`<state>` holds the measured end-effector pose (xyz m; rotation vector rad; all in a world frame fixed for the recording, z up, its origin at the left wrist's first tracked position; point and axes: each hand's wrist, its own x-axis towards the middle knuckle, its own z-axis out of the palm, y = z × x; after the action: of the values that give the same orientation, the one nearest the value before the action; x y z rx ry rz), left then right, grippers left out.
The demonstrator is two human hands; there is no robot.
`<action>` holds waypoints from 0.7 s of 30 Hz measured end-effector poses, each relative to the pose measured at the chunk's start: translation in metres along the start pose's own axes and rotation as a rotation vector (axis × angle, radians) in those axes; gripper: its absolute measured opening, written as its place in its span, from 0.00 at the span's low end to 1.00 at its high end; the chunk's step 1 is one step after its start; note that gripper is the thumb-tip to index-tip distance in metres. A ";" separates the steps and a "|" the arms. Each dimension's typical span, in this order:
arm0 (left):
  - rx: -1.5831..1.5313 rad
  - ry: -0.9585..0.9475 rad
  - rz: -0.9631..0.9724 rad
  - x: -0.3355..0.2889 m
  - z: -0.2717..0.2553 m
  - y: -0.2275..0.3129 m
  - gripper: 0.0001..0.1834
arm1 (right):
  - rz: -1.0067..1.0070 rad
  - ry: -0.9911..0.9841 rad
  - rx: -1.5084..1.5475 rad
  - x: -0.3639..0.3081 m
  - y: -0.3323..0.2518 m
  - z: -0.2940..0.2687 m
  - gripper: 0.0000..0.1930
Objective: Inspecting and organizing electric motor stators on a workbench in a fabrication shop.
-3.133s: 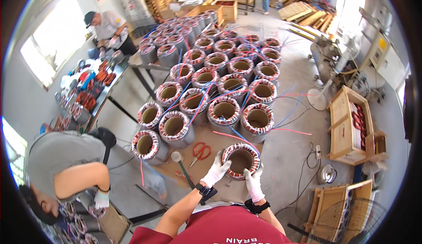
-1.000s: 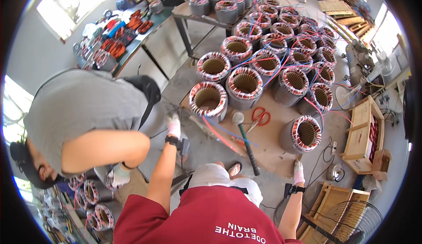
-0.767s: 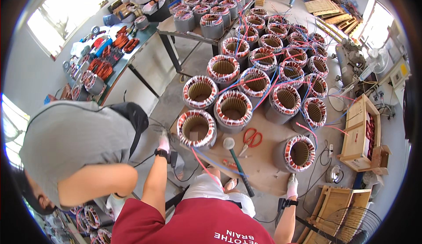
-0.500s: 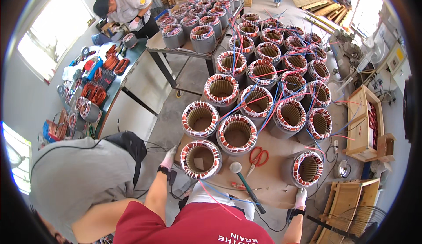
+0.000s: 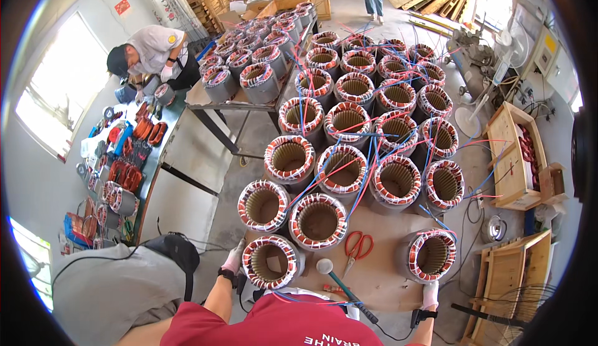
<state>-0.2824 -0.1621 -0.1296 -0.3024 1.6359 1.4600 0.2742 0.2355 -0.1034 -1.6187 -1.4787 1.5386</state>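
Observation:
Motor stators [image 5: 316, 221] with laced copper windings stand in rows on the brown-topped table [image 5: 380, 268]. My left hand [image 5: 235, 256], in a pale glove, rests at the table's left edge beside the nearest-left stator [image 5: 298, 274], its fingers extended and holding nothing visible. My right hand [image 5: 430, 293], also gloved, is at the near edge just below a separate stator [image 5: 406, 257]; its fingers are mostly hidden. Between these stators lie red-handled scissors [image 5: 358, 244] and a mallet [image 5: 344, 287] with a whitish head and green shaft. A small red tool [image 5: 333, 289] lies near the front edge.
Red and blue leads [image 5: 374, 150] trail across the stators. A second table [image 5: 246, 107] holds more. At left, a person in grey [image 5: 124, 290] is close by; another person [image 5: 156, 56] bends over a bench [image 5: 177, 106] with coils. Wooden crates [image 5: 514, 159] and a fan [image 5: 511, 50] stand right.
My view has tilted up, showing more of the far room, and the stators sit further left in it. Both hands stay at the table edges. The far person's legs have shifted left in view.

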 end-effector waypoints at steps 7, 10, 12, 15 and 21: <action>-0.010 0.097 0.041 -0.079 0.093 0.064 0.27 | 0.023 0.039 -0.008 0.035 0.016 0.013 0.11; -0.008 0.109 0.047 -0.080 0.077 0.061 0.26 | 0.026 0.037 -0.028 0.043 0.018 0.018 0.11; -0.008 0.112 0.046 -0.084 0.068 0.049 0.26 | 0.029 0.039 -0.046 0.047 0.022 0.017 0.11; -0.008 0.111 0.042 -0.075 0.079 0.061 0.26 | 0.033 0.049 -0.074 0.055 0.027 0.013 0.11; -0.007 0.119 0.040 -0.076 0.070 0.048 0.26 | 0.040 0.060 -0.125 0.063 0.040 0.005 0.12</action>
<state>-0.2405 -0.1143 -0.0344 -0.3682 1.7406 1.5033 0.2720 0.2776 -0.1652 -1.7596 -1.5462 1.4301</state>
